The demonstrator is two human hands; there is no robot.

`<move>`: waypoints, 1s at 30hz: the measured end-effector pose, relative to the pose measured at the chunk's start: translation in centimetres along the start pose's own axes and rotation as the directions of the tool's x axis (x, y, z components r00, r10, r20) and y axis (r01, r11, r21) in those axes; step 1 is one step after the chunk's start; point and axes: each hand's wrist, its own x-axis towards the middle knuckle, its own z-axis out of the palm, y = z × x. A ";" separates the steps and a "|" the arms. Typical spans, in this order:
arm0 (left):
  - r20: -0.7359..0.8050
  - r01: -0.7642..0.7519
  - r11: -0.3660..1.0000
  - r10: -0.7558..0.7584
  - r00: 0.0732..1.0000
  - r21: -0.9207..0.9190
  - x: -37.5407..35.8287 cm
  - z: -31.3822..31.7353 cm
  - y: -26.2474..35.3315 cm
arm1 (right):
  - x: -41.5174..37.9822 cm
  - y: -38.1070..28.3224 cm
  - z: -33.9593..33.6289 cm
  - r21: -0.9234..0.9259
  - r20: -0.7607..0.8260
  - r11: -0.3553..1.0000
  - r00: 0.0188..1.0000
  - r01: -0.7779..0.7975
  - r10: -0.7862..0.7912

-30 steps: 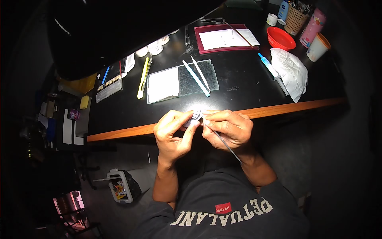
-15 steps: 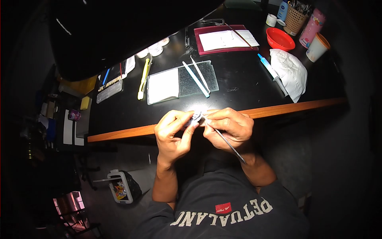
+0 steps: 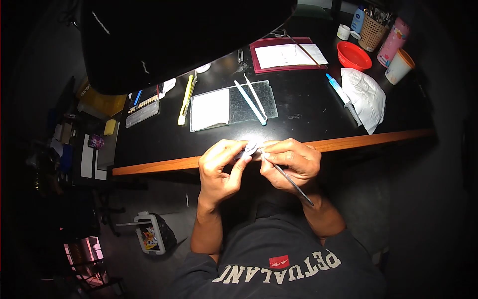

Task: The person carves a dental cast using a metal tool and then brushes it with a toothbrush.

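My left hand (image 3: 220, 168) pinches a small pale grey piece (image 3: 247, 148) at the table's wooden front edge (image 3: 348, 142). My right hand (image 3: 291, 162) grips a thin metal instrument (image 3: 293, 183); its tip meets the piece and its handle slants down to the right past my wrist. Both hands are close together, fingertips nearly touching. The piece is brightly lit and mostly hidden by my fingers.
On the black table lie a glass slab (image 3: 234, 103) with a white pad and two pale spatulas (image 3: 251, 98), a yellow tool (image 3: 185, 97), a syringe (image 3: 342, 97), white cloth (image 3: 366, 96), red bowl (image 3: 353, 55), red folder with paper (image 3: 289, 54), cups and a basket. A dark lamp hood (image 3: 174, 40) overhangs.
Both hands stay together on the small piece. The instrument's handle has swung slightly lower and to the right. The view has shifted a little, so the table appears lower.
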 end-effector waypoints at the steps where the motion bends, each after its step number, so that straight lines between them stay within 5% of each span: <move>1: -0.001 -0.002 1.000 0.002 1.000 0.003 0.0 0.0 0.0 | 0.1 -0.1 -0.1 0.003 0.009 1.000 1.000 -0.001 0.001; 30: -0.017 -0.014 0.999 0.015 1.000 0.034 0.0 0.5 -0.5 | -0.1 -0.3 -0.4 0.012 0.097 0.993 0.988 -0.118 0.117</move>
